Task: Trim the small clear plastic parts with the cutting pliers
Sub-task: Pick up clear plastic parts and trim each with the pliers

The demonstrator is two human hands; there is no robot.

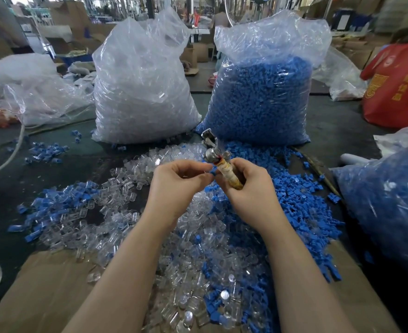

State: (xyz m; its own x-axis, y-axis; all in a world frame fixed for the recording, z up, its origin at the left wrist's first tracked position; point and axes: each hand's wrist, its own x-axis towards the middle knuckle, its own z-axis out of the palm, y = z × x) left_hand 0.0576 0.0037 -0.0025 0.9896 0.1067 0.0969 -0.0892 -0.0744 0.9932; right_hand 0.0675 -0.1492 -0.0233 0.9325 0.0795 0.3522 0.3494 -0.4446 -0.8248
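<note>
My right hand [243, 186] grips the cutting pliers [216, 155] by their tape-wrapped handle, metal jaws pointing up and away. My left hand [181, 183] pinches a small blue plastic part [213, 171] right against the pliers' handle; most of the part is hidden by my fingers. Below and around both hands lies a heap of small clear plastic parts [191, 248] mixed with blue ones [294, 195] on the dark table.
Behind the heap stand a tall clear bag of clear parts [140, 87] and a bag of blue parts [263, 97]. Another bag of blue parts [390, 207] sits at right, a red bag [397, 87] behind it. Cardboard [49, 292] lies at the near edge.
</note>
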